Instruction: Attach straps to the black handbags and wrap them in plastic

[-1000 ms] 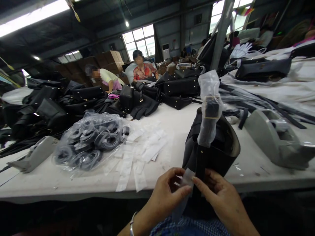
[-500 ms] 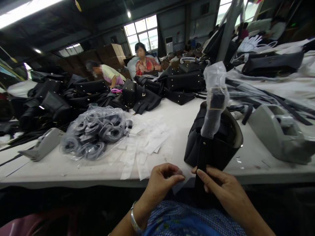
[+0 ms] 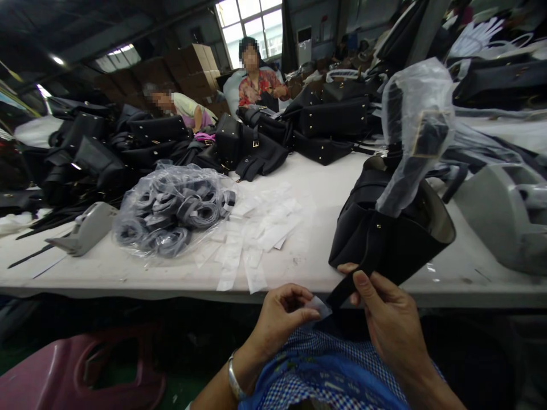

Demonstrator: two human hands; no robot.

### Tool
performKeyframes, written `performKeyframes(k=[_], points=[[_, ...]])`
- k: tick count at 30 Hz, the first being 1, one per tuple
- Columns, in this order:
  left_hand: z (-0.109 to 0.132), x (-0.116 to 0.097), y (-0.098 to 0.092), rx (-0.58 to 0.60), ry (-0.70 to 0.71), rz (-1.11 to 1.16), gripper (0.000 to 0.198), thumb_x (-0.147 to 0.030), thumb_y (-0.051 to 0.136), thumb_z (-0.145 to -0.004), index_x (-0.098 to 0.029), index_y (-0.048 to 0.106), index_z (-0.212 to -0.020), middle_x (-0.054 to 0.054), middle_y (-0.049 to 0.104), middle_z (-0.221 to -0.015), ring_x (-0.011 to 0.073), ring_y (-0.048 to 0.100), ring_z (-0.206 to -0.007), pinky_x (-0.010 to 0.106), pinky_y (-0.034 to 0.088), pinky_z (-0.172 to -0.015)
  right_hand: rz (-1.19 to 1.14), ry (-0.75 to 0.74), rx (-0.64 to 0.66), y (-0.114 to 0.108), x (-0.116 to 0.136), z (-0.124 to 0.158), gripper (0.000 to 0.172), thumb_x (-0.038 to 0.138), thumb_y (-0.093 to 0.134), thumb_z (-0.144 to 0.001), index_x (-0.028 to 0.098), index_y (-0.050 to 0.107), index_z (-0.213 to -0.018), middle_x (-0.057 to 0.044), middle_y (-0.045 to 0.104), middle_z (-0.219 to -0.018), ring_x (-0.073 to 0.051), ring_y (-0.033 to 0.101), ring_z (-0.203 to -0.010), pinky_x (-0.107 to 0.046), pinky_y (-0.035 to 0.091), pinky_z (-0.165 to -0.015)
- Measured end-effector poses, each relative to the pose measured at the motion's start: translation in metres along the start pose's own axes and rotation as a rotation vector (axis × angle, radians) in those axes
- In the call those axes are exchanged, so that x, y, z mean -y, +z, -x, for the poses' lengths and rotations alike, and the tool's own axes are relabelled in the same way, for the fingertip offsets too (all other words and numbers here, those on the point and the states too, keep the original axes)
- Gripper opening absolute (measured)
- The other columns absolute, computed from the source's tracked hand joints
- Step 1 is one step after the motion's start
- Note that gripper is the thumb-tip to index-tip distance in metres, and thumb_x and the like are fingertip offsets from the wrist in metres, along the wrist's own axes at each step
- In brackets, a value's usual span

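Observation:
My left hand pinches a small translucent white wrapping sheet between thumb and fingers. The sheet meets the lower end of a black strap. My right hand is closed on that strap, thumb on top, just above its end. The strap runs up to a black handbag that stands at the table's front edge, its mouth tilted to the right. Higher up, a clear plastic wrap covers the strap and its square gold buckle.
White paper strips lie beside a plastic bag of rolled grey straps. Grey tape dispensers stand left and right. Black bags are heaped behind, with two people beyond. A pink stool is below left.
The strap's lower end has swung left toward my left hand, and the white sheet now meets it. The wrapped upper part leans further right. The camera view has tipped downward.

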State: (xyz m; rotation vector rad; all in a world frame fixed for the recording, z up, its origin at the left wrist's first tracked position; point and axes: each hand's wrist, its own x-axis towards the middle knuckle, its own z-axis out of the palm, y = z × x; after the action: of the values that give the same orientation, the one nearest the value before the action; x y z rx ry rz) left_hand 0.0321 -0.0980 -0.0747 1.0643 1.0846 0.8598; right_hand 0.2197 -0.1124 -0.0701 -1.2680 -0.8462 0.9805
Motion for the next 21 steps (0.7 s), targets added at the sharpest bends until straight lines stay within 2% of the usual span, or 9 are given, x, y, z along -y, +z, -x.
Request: performKeyframes(k=[5,12,16,21], points=[[0.0011,-0.0002,0.0017,-0.04,-0.044,0.024,0.024,-0.016,0.087,-0.063,-0.014,0.075,-0.084,0.001,0.073,-0.068,0.0108,0.065,-0.062,0.02,0.048,-0.061,0.023,-0.024,-0.025,0.0054,0.0019,0.0007,0.032,0.046,0.071,-0.084,0.021,0.078,-0.104,-0.002,0.07,-0.071,-0.013,0.054,-0.055,-0.026,0.047,-0.053],[0.0027,-0.0035,0.0053,-0.061,-0.037,0.023,0.022,-0.015,0.086,-0.062,-0.015,0.077,-0.081,0.002,0.075,-0.066,0.0128,0.067,-0.062,0.021,0.051,-0.062,0.033,-0.018,-0.025,0.0073,0.0011,0.0009,0.032,0.046,0.071,-0.085,0.021,0.079,-0.103,0.0,0.066,-0.063,-0.013,0.054,-0.057,-0.026,0.047,-0.055],[0.0026,-0.0028,0.0063,-0.037,-0.047,0.028,0.022,-0.017,0.087,-0.062,-0.015,0.078,-0.083,0.002,0.076,-0.068,0.0135,0.068,-0.063,0.021,0.052,-0.063,0.032,-0.022,-0.039,0.0092,0.0014,0.0004,0.033,0.047,0.071,-0.084,0.021,0.079,-0.102,-0.001,0.068,-0.067,-0.013,0.053,-0.055,-0.026,0.047,-0.055],[0.0024,-0.0031,0.0069,-0.025,-0.052,0.078,0.023,-0.019,0.086,-0.065,-0.016,0.078,-0.086,0.003,0.078,-0.073,0.0128,0.069,-0.066,0.019,0.051,-0.064,0.018,0.004,-0.019,0.0092,-0.0002,0.0009,0.033,0.047,0.071,-0.084,0.021,0.079,-0.104,0.001,0.062,-0.06,-0.014,0.054,-0.058,-0.026,0.046,-0.057]])
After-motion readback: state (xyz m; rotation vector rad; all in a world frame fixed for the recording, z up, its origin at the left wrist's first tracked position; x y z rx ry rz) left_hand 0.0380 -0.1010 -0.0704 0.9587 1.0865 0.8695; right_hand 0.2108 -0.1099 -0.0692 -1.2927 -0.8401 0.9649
